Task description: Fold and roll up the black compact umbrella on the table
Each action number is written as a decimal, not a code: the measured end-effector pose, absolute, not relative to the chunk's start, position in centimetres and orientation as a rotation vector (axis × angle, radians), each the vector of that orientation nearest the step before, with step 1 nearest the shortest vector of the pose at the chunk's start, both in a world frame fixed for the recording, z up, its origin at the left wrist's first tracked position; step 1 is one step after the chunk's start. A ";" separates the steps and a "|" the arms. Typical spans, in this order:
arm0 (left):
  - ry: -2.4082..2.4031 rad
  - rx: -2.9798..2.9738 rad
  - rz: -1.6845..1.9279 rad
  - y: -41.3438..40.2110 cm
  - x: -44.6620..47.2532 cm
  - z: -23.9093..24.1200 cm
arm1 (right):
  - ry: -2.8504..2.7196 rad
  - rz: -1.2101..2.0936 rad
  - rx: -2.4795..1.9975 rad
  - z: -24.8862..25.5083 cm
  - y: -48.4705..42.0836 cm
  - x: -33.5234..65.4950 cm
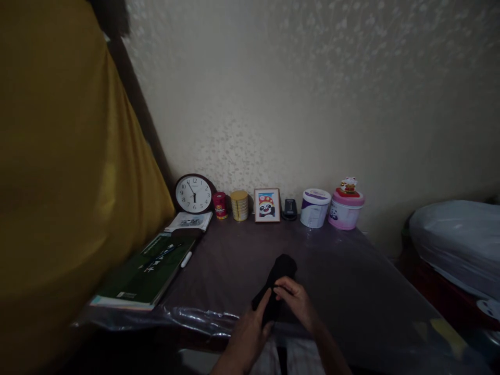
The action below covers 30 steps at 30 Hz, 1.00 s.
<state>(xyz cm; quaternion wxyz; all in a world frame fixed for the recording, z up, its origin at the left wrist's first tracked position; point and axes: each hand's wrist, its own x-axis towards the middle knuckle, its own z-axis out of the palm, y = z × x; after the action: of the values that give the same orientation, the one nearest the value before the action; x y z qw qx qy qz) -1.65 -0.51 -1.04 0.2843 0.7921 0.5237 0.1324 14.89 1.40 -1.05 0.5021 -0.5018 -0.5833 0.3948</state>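
Note:
A black, soft-looking, elongated thing (284, 266) lies slanted near the front edge of the table; the dim light hides what kind it is. My left hand (250, 333) holds its near end, with the index finger stretched along it and the thumb at its side. With fingertips pinched together, my right hand (295, 299) grips the middle of the same black thing, close to my left index fingertip. Any small part between the right fingertips cannot be made out. Below the table edge a narrow dark strip (282, 359) hangs in front of light cloth.
Plastic covers the dark table (234, 271). Green books (156, 268) with a pen and a white marker (186, 259) lie left. Along the wall stand a clock (194, 194), a red can (220, 205), a yellow-lidded container (239, 205), a picture frame (267, 205) and two tubs (314, 209).

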 end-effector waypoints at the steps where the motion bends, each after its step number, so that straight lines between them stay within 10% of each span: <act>1: 1.383 2.117 0.352 -0.5 -1.7 -1.1 | -1.414 0.952 -1.226 -1.0 1.4 14.9; 30: 1.336 1.957 0.432 -1.6 -3.5 -0.7 | -1.833 0.441 -1.278 0.3 1.4 14.6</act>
<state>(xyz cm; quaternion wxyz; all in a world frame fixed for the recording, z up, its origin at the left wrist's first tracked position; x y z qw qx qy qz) -3.49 -1.64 -0.74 0.3582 0.7587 0.5177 0.1674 14.57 1.38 0.29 0.4188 -0.5095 -0.7308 0.1758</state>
